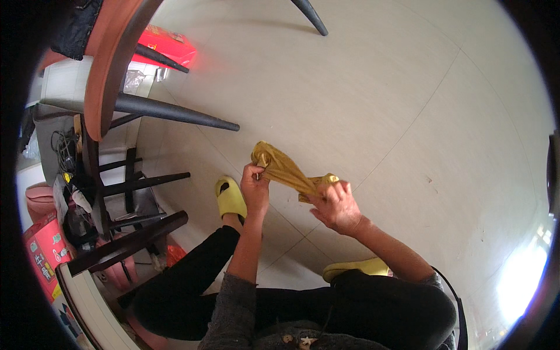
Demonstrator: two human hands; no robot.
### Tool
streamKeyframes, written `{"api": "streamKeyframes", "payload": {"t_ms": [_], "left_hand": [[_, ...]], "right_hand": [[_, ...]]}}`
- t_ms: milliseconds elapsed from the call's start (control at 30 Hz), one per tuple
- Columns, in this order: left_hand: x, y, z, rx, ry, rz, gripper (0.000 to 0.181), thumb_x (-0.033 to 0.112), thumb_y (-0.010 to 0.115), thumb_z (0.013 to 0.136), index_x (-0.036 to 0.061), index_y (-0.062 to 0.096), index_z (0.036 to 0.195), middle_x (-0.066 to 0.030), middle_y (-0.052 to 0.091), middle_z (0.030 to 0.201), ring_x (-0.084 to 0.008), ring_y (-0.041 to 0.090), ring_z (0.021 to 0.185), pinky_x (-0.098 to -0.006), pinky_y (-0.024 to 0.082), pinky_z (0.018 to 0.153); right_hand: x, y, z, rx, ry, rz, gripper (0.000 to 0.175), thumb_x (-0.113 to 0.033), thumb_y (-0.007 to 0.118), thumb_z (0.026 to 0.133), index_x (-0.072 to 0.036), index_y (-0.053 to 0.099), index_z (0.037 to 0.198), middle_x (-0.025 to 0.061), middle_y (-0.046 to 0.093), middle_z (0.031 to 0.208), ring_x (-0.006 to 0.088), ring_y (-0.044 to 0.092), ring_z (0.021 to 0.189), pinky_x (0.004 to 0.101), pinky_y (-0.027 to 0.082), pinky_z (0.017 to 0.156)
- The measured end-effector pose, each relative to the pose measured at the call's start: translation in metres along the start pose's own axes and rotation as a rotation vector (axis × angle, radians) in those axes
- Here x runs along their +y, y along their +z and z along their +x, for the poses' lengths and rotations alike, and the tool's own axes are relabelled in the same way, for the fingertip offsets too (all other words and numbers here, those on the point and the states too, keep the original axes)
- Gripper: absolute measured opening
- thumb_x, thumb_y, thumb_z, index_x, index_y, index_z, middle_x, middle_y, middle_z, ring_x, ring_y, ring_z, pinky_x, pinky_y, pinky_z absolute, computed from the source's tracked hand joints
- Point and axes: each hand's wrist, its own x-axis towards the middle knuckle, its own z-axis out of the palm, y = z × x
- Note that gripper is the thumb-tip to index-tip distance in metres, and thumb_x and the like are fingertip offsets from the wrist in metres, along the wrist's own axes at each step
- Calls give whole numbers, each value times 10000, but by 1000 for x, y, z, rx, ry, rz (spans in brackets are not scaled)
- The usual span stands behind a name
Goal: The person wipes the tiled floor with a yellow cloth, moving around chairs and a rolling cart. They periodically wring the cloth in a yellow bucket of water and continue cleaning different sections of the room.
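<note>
A mustard-yellow piece of thin cloth (286, 171) is stretched and twisted between my two hands above the floor. My left hand (255, 183) grips its left end, where the fabric is bunched with a small pale bit showing at the fingertips. My right hand (336, 202) has its fingers closed on the right end, which is gathered around the fingertips. What kind of cloth item it is, I cannot tell. Below are my black-trousered legs and yellow-green slippers, the left one (229, 197) beyond my left forearm, the right one (358, 267) under my right forearm.
Pale floor tiles (393, 109) lie ahead and to the right. At the upper left stands a brown seat (103, 78) with dark tapered legs (175, 113), and behind it a red box (175, 46). Cables (65, 155), bags and a red printed package (46, 253) crowd the left side.
</note>
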Motion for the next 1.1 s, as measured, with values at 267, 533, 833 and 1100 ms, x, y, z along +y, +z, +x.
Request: {"api": "streamKeyframes", "payload": {"t_ms": [267, 533, 833, 1100], "left_hand": [[29, -20, 10, -51, 272, 195, 209, -111, 657, 716, 41, 558, 818, -133, 523, 1258, -304, 520, 1183, -397, 416, 995], [-14, -83, -60, -197, 113, 1175, 369, -53, 706, 711, 57, 580, 1039, -190, 410, 1366, -386, 447, 1207, -466, 365, 1013], [-60, -6, -102, 31, -314, 1006, 683, 193, 634, 878, 77, 317, 1471, -297, 360, 1285, -483, 431, 1139, -525, 390, 965], [-84, 22, -85, 269, -337, 628, 438, 279, 514, 994, 20, 451, 1342, -213, 483, 1127, -346, 492, 1059, -425, 412, 918]], "right_hand": [[1, -22, 1, 27, 134, 383, 364, -21, 662, 693, -120, 724, 1038, 65, 552, 962, 265, 542, 935, 410, 434, 847], [-70, 78, -66, -499, -5, 578, 595, 12, 582, 773, -35, 473, 1356, 200, 526, 1193, 339, 596, 966, 418, 514, 810], [-59, 103, -86, -559, -324, -30, 393, -197, 525, 874, -93, 599, 1246, 126, 487, 1342, 277, 446, 1243, 417, 391, 976], [-38, 135, -94, -642, -100, -147, 422, -236, 540, 863, -133, 591, 1269, 101, 495, 1316, 259, 479, 1150, 447, 403, 912]]}}
